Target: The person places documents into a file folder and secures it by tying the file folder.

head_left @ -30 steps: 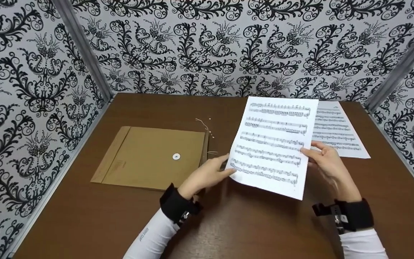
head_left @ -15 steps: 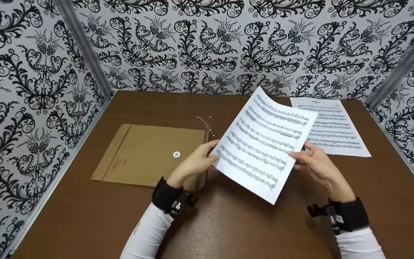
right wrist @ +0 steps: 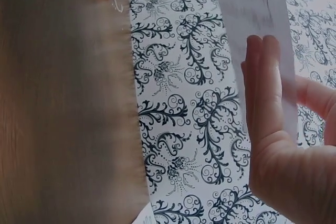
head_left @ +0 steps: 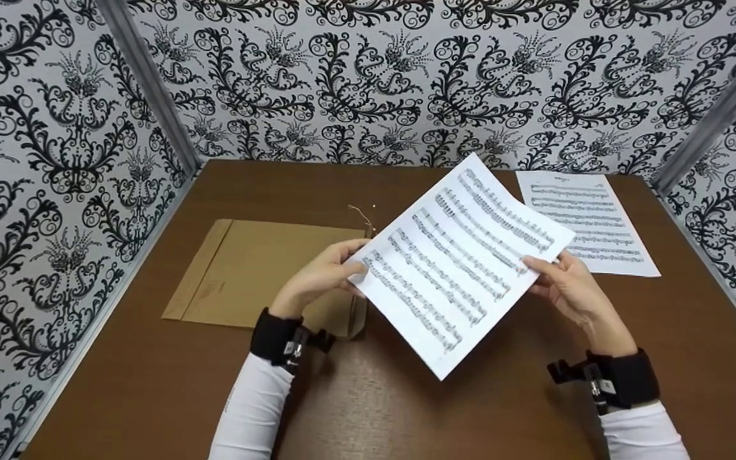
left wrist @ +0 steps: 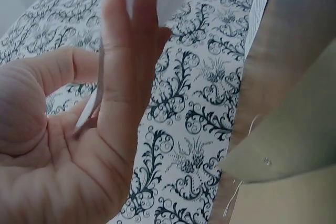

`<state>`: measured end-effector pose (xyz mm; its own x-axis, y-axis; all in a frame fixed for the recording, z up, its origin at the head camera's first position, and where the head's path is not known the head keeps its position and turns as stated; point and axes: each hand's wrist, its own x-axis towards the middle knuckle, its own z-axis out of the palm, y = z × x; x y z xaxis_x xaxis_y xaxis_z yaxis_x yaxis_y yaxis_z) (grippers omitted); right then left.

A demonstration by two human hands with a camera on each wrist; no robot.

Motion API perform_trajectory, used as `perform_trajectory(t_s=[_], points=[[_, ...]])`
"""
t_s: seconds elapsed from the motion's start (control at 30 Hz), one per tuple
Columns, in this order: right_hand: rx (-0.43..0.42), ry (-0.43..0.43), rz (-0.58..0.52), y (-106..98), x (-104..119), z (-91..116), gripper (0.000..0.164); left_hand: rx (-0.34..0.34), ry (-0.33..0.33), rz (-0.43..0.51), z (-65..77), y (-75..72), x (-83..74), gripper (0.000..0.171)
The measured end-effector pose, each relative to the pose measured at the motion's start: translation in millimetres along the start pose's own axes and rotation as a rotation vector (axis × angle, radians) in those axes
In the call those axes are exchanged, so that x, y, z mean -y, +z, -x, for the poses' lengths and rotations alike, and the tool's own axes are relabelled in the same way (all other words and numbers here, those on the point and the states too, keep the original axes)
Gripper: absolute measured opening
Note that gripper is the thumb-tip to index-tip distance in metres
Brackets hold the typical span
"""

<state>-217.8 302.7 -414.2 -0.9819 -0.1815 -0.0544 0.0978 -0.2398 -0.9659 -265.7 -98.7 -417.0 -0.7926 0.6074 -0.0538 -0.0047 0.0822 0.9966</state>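
A sheet of printed music is held up over the table, turned so that one corner points toward the person. My left hand pinches its left edge, thumb on the printed face and fingers behind. On the opposite edge my right hand grips it the same way. Both wrist views show the straight fingers behind the paper and the thumb on its other side; in the right wrist view the sheet rises above the fingertips. Under and beside the left hand lies a brown string-tie envelope.
Another music sheet lies at the back right of the brown table. A thin white string trails from the envelope's right side. Patterned wall panels enclose the table at the back and sides.
The held music sheet has swung clockwise and shifted left, with the left hand moving left over the envelope. More of the sheet lying at the back right now shows.
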Motion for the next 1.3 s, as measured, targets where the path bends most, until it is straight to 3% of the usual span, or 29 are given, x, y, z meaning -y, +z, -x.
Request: perform_trajectory(t_s=[0.43, 0.67, 0.87, 1.03, 1.3], points=[[-0.077, -0.009, -0.009, -8.6, 6.7, 2.1, 0.023, -0.031, -0.046, 0.002, 5.5, -17.2, 4.7, 0.053], [0.031, 0.001, 0.079, -11.0, 5.1, 2.2, 0.024, -0.027, -0.057, -0.027, 6.6, -20.1, 6.4, 0.045], [0.103, 0.02, 0.071, -14.0, 1.9, 2.1, 0.026, -0.04, -0.066, -0.034, 8.5, -18.9, 1.2, 0.048], [0.049, 0.017, 0.068, -15.3, 2.4, 1.0, 0.025, -0.085, -0.047, -0.012, 6.7, -17.8, -2.4, 0.049], [-0.039, -0.03, 0.015, -18.5, 6.0, 2.3, 0.022, -0.173, 0.009, 0.129, 5.0, -12.0, -4.3, 0.04]])
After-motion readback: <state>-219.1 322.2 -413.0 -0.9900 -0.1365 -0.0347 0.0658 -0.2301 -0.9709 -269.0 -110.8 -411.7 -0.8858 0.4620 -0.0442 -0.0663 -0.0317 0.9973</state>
